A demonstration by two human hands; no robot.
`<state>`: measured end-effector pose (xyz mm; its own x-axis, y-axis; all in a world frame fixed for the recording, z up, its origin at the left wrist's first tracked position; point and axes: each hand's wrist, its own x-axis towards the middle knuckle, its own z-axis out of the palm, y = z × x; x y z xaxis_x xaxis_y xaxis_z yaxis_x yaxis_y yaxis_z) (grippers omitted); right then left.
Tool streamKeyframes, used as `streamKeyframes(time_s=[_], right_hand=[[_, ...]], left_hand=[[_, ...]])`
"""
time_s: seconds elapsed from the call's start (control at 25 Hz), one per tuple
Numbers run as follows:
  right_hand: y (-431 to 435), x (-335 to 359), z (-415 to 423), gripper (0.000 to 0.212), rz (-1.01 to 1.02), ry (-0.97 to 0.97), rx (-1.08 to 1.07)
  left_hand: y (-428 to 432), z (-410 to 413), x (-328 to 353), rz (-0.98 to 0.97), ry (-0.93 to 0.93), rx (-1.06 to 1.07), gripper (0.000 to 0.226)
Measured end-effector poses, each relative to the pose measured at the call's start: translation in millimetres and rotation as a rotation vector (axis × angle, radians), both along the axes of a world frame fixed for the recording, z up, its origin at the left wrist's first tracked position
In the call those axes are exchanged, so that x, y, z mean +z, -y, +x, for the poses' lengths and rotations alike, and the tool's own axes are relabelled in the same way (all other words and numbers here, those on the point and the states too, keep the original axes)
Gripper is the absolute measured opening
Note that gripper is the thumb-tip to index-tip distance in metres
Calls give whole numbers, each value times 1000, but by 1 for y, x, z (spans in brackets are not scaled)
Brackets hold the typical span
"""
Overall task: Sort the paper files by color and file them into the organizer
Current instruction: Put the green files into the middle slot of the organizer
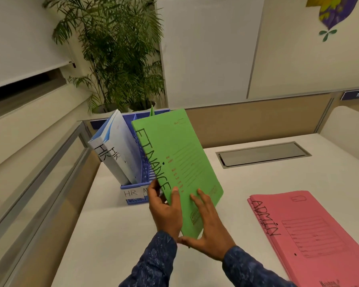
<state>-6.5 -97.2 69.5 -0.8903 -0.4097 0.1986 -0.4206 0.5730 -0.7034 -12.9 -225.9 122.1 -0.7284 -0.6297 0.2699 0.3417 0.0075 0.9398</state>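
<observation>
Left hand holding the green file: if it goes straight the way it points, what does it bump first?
Probably the front of the blue organizer, near its HR label. The left hand points up toward it, close by, though depth is unclear.

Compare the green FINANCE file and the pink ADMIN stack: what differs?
Pose: the green FINANCE file is held up, tilted, off the desk; the pink ADMIN stack lies flat on it.
Contact: the left hand grips the green file's edge and the right hand lays straight fingers on its cover; nothing touches the pink stack.
Place: green is in front of the organizer; pink is off to the right.
Shared: black handwritten labels, printed covers.
</observation>
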Motion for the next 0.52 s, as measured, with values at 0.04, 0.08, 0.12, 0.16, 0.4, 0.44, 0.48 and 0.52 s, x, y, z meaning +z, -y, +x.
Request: streamKeyframes(time_s=[0.04, 0.08, 0.12, 0.16, 0.4, 0.44, 0.48, 0.52], right_hand=[[5, 7, -10, 112, 0, -14, 13], [10, 14, -20, 109, -1, -29, 27], [15, 20, -29, 106, -3, -42, 42], [21, 25, -39, 103, -9, -53, 57], [56, 42, -86, 94, -21, -58, 172], [60, 42, -92, 93, -19, -61, 181], [65, 42, -99, 92, -16, -66, 184], [68, 41, -105, 91, -14, -70, 183]], left_hand=[[5, -2, 8, 2, -38, 5, 53], [11, -4, 15, -3, -68, 3, 59], [16, -7, 22, -18, -90, 3, 65], [22, -10, 29, -36, -104, 7, 70], [55, -32, 43, -90, -146, 36, 66], [60, -36, 43, -101, -141, 35, 62], [64, -41, 42, -120, -136, 38, 59], [68, -46, 42, -141, -131, 40, 57]])
